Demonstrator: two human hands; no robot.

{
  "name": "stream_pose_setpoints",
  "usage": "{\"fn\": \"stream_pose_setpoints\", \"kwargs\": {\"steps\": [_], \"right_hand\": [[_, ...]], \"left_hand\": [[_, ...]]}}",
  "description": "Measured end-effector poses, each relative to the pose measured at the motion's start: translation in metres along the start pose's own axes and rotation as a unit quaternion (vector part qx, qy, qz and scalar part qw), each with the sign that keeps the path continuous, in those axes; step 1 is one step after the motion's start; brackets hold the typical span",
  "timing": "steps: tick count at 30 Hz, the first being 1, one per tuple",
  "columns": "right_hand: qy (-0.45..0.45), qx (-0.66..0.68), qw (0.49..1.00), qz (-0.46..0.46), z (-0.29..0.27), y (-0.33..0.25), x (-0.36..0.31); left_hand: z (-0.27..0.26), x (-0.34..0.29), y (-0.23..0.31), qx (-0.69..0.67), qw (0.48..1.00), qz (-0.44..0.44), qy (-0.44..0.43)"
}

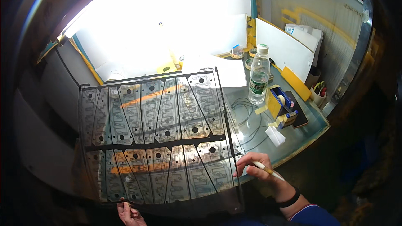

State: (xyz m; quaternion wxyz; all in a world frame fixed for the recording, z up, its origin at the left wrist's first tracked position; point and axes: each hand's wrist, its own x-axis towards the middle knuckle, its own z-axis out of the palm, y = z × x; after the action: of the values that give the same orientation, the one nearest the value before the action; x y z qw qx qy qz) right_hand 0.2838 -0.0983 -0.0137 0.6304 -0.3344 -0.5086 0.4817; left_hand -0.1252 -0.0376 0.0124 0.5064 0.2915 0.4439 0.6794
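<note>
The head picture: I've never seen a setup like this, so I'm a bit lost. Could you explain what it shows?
It shows a person at work bare-handed, not a machine, seen from a wide camera worn on the head, looking down. The left hand pinches the lower edge of a large, see-through patterned sheet with dark borders. The right hand, near the sheet's right edge, holds a slim pale pen-like tool. On the glossy table stand a clear bottle and a tape dispenser.

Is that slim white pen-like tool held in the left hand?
No, the tool is in the right hand; the left hand holds the dark, patterned, translucent sheet at its lower edge.
</note>
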Motion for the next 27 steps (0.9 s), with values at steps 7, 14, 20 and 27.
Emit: {"fn": "stream_pose_setpoints", "kwargs": {"steps": [7,14,20,27], "right_hand": [[0.01,0.002,0.999,0.045,0.006,-0.001,0.007],[0.033,-0.062,0.995,0.074,0.015,-0.009,0.01],[0.05,-0.074,0.993,0.075,0.018,-0.005,0.012],[0.092,-0.078,0.989,0.083,0.022,-0.007,0.016]], "left_hand": [[-0.016,0.013,-0.011,0.029,0.999,0.031,0.031],[0.005,0.024,-0.031,-0.007,1.0,0.008,0.003],[0.005,0.025,-0.035,0.005,1.0,0.017,0.017],[0.015,0.019,-0.036,0.031,0.999,0.03,0.031]]}}
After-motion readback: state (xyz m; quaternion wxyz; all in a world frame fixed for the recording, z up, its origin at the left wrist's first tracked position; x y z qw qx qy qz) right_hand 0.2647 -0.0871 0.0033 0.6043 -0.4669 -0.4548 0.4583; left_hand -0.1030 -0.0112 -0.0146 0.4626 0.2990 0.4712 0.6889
